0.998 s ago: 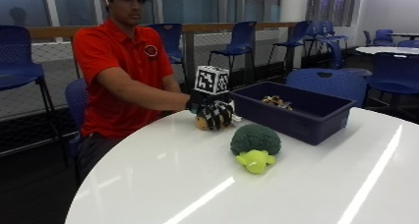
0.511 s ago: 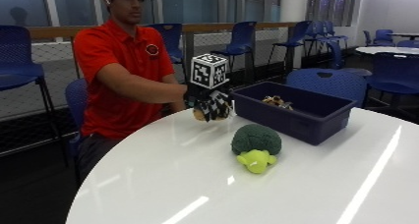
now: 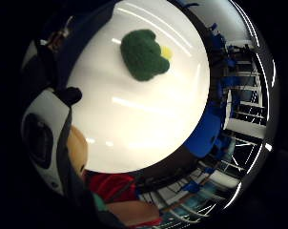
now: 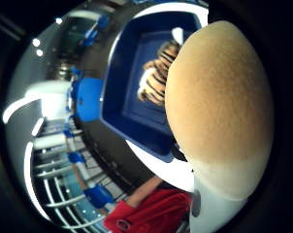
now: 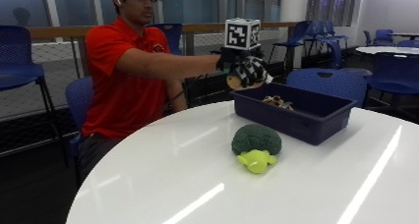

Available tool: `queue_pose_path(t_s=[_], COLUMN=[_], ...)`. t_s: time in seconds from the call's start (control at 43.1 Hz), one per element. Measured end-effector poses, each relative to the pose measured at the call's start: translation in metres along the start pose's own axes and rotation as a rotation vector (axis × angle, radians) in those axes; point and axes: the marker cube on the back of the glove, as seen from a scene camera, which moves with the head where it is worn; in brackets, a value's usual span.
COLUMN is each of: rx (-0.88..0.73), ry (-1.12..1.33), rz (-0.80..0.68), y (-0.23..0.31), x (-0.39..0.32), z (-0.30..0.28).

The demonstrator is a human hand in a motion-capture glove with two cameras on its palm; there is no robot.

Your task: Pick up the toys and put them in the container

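Observation:
My gloved right hand (image 5: 245,69) is raised above the near corner of the dark blue container (image 5: 308,117), gripping a tan toy (image 5: 233,81) that peeks out below the fingers. That tan toy (image 4: 219,97) fills much of the thumb side palm view. Inside the container (image 4: 132,97) lies a striped tiger toy (image 4: 156,73), also visible over the rim as a striped toy (image 5: 278,102). A green plush turtle (image 5: 256,144) with a yellow-green head sits on the white table (image 5: 196,184) in front of the container. The turtle (image 3: 144,53) also shows on the table below my palm.
The round white table's edge (image 5: 111,160) curves near the seated person in a red shirt (image 5: 124,81). Blue chairs (image 5: 19,52) and another white table (image 5: 386,49) stand behind.
My hand has lifted from the table surface with the tan toy and moved up and toward the container. The turtle has stayed where it was.

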Motion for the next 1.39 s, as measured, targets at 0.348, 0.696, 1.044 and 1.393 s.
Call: queue_pose_path(t_s=[0.348,0.696,1.044,1.393], rx=[0.031,0.118,-0.043,0.071], ry=[0.007,-0.021,0.033,0.0], rz=[-0.061,-0.186,-0.14,-0.139], y=[-0.076,-0.097,-0.096,-0.09], x=[-0.079,-0.108,-0.103,-0.013], z=[-0.056,-0.084,-0.038,-0.024])
